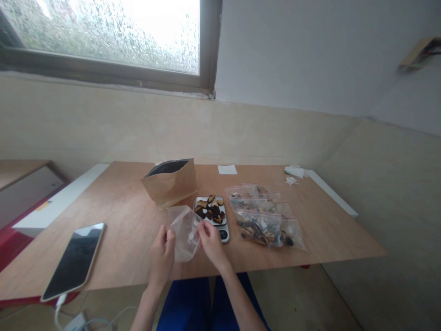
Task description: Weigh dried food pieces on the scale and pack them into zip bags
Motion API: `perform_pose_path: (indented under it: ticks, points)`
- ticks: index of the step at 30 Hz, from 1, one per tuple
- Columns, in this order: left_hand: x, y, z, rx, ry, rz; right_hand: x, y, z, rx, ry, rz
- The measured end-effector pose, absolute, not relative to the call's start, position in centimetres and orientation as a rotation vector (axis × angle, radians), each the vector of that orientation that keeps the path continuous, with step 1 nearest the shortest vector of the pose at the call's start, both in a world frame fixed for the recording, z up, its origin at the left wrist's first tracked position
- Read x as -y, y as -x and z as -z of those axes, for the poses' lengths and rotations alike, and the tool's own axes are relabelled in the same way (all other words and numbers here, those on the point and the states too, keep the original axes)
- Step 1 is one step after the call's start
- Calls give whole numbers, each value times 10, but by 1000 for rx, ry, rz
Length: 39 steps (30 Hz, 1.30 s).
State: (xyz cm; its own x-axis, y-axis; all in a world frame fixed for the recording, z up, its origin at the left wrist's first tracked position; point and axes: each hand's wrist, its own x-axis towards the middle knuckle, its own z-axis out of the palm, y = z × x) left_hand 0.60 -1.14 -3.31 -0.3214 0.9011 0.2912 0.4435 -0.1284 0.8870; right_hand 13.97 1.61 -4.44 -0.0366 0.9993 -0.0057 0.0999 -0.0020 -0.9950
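At left of table (117,197), phone (74,262) reaching front edge, cable (59,307) attached. Bare wood onward to left hand (162,255), closed on left side of clear bag (181,230); pouch (170,186) standing behind, mouth open. Clear bag near front edge, right rim pinched by right hand (211,241). Scale (225,228) just beyond, slices (215,212) on top. Filled bags (260,225) overlapping, right of scale; open wood from there to right edge.

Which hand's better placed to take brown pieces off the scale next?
Right hand, likely: it is close by the scale and its brown pieces; the left hand is farther off, across the clear bag. Both hold the bag, so the right would let go first.
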Motion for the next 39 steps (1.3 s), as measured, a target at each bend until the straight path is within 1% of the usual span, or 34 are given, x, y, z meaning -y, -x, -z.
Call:
perform_pose_path:
  ticks: [3, 6, 8, 12, 14, 21, 28, 33, 39]
  points:
    - [6, -1, 25, -1789, -1380, -1512, -21, -156, 45, 1284, 1311, -1184]
    - [-2, 1, 21, -1803, -1402, -1467, -20, -169, 41, 1557, 1216, -1083]
    - [-8, -1, 21, -1798, -1438, -1465, -21, -176, 38, 1673, 1214, -904]
    - [-19, -5, 20, -1785, -1498, -1468, -35, -196, 43, 1743, 1382, -457]
    - [-24, -6, 18, -1778, -1503, -1456, -47, -206, 52, 1826, 1439, -356]
    - [-36, -13, 14, -1806, -1492, -1365, -78, -211, 79, 2075, 1510, -320]
    - [-37, -12, 13, -1840, -1434, -1349, -79, -203, 89, 2047, 1537, -156]
    - [-35, -11, 14, -1856, -1443, -1365, -75, -200, 90, 2012, 1543, -67]
    - [-33, -12, 14, -1841, -1448, -1371, -74, -197, 78, 2032, 1557, -32]
